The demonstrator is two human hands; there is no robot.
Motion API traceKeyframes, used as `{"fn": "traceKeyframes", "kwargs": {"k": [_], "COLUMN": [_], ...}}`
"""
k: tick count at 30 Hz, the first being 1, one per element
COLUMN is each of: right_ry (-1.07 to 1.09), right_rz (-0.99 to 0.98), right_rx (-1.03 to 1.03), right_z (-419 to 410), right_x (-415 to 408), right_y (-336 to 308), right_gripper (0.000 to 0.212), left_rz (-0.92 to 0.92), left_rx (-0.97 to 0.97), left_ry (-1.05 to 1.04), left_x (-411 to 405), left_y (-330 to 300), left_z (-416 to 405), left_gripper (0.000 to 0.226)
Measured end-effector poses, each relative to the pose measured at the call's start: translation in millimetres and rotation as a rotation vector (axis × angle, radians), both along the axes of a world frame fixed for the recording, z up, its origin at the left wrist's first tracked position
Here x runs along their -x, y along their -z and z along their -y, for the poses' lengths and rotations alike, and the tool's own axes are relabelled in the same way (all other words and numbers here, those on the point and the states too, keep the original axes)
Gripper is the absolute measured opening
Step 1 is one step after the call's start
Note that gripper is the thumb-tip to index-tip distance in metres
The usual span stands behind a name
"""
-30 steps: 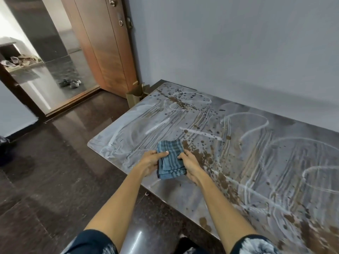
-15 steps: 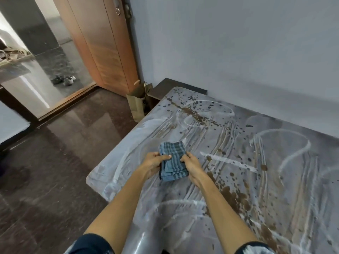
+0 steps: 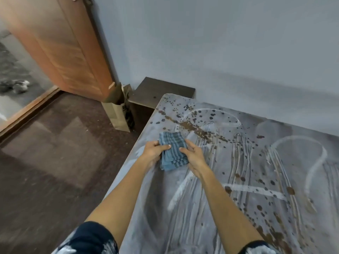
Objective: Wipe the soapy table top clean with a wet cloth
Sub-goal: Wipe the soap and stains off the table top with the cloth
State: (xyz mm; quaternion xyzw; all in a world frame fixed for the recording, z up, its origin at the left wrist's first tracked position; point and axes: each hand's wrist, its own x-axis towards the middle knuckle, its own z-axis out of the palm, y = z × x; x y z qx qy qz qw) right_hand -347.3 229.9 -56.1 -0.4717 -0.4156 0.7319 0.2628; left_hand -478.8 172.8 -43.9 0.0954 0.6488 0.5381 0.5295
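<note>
I hold the folded blue checked cloth [image 3: 173, 150] between both hands, low over the table [image 3: 238, 208] near its far left corner. My left hand [image 3: 156, 150] grips the cloth's left edge, thumb laid across the top of the fabric; my right hand [image 3: 194, 153] pinches the right edge with the fingertips. Whether the cloth already touches the surface I cannot tell.

The cloth's long axis runs away from me, roughly along the table's left edge, and it sits squarely between the hands, neither one nearer. Nearly all the soap streaks [image 3: 238, 156] and brown spatter [image 3: 200, 131] lie to its right and back toward me, so I judge the coming stroke has to go rightward across the top, the cloth's long side leading. Wiping has barely begun by the look of it. A paper bag [image 3: 117, 114] stands on the floor [image 3: 55, 143] beyond the corner.
</note>
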Motion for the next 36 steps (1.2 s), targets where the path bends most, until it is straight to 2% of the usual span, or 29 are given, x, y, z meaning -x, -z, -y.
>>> {"fn": "traceKeyframes", "kwargs": {"k": [5, 10, 15, 20, 24, 27, 29, 33, 36], "right_ry": [0.136, 0.164, 0.182, 0.164, 0.086, -0.140, -0.244, -0.181, -0.147], "right_rz": [0.047, 0.083, 0.206, 0.502, 0.941, 1.074, 1.195, 1.259, 1.299], "right_rx": [-0.037, -0.162, -0.314, -0.569, -0.885, -1.006, -1.042, -1.019, -0.950], "right_z": [-44, -90, -132, -170, -178, -174, -172, -188, -213], "right_x": [47, 82, 108, 129, 146, 163, 173, 184, 196], "right_y": [3, 6, 18, 46, 56, 61, 74, 80, 77], "right_gripper": [0.047, 0.043, 0.044, 0.039, 0.039, 0.047, 0.054, 0.056, 0.054], "left_rz": [-0.184, -0.363, -0.502, -0.750, -1.035, -0.979, -0.933, -0.874, -0.815], "left_rx": [-0.013, -0.034, -0.033, -0.078, -0.142, -0.298, -0.316, -0.186, -0.169], "left_ry": [0.105, 0.148, 0.199, 0.252, 0.270, 0.195, 0.130, 0.102, 0.144], "left_x": [53, 91, 111, 120, 130, 131, 130, 136, 144], "left_y": [13, 22, 30, 49, 71, 86, 91, 91, 92], "left_z": [-60, -117, -163, -203, -214, -203, -192, -181, -174], "left_gripper": [0.023, 0.028, 0.032, 0.020, 0.028, 0.029, 0.036, 0.038, 0.039]}}
